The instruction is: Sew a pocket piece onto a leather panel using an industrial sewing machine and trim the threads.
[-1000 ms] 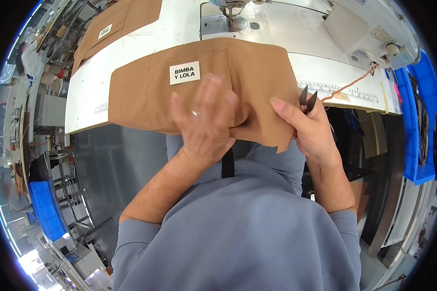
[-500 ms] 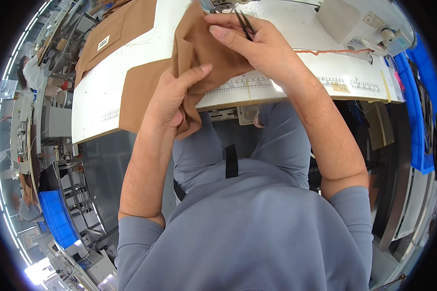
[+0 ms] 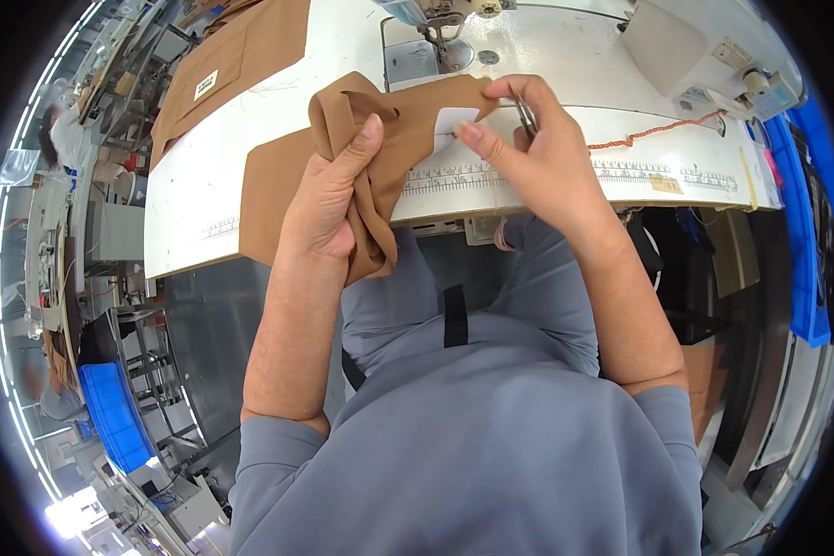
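Note:
My left hand [image 3: 322,206] is closed around bunched brown fabric [image 3: 283,181], with the thumb pressing on the folds. The cloth lies partly on the white table and partly hangs over its front edge. At its right end a small white piece [image 3: 454,120] shows against the brown. My right hand [image 3: 558,165] has its index fingertip at the fabric's far right corner, the thumb below near the white piece. A slim, dark two-pronged tool [image 3: 525,115] is held in this hand; whether it is tweezers or thread snips I cannot tell.
A sewing machine's needle and presser foot [image 3: 445,46] stand beyond the fabric. A printed ruler [image 3: 454,176] runs along the front of the white table [image 3: 190,218]. More brown pieces [image 3: 241,74] lie at far left; an orange cord [image 3: 649,134] and blue bins [image 3: 806,222] are at right.
My right hand has moved right and down, drawing out the fabric's corner, and the white piece has come into view. The cloth no longer covers the machine's needle area.

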Motion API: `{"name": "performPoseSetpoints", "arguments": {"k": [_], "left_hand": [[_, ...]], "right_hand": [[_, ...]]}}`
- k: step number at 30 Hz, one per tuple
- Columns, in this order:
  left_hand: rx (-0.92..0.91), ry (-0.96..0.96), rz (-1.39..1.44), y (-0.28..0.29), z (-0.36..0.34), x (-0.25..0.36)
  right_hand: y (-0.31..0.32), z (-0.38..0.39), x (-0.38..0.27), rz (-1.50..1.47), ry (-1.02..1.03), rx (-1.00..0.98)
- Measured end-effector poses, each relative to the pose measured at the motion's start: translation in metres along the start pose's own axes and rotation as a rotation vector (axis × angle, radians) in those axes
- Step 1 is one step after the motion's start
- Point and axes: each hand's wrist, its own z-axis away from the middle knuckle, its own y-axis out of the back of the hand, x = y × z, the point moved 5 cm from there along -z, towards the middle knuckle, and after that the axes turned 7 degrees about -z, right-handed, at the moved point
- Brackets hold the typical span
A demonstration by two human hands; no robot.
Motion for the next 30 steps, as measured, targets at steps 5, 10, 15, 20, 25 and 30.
{"name": "performPoseSetpoints", "arguments": {"k": [5,10,15,20,25,30], "left_hand": [[0.008,0.001,0.008,-0.002,0.004,0.000],[-0.032,-0.002,-0.056,-0.007,0.011,-0.001],[0.009,-0.013,-0.124,-0.006,0.008,-0.001],[0.061,-0.036,-0.113,-0.005,0.007,-0.003],[0.067,-0.072,-0.074,-0.007,0.006,-0.005],[0.062,-0.063,-0.110,-0.007,0.005,-0.005]], "right_hand": [[-0.022,-0.013,0.011,-0.566,-0.127,-0.126],[-0.023,-0.011,0.015,-0.516,-0.117,-0.103],[-0.023,-0.009,0.011,-0.453,-0.034,-0.060],[-0.006,0.013,-0.013,0.142,0.235,0.117],[-0.014,0.035,-0.030,0.275,0.434,0.020],[-0.031,0.033,-0.027,0.369,0.492,0.070]]}}
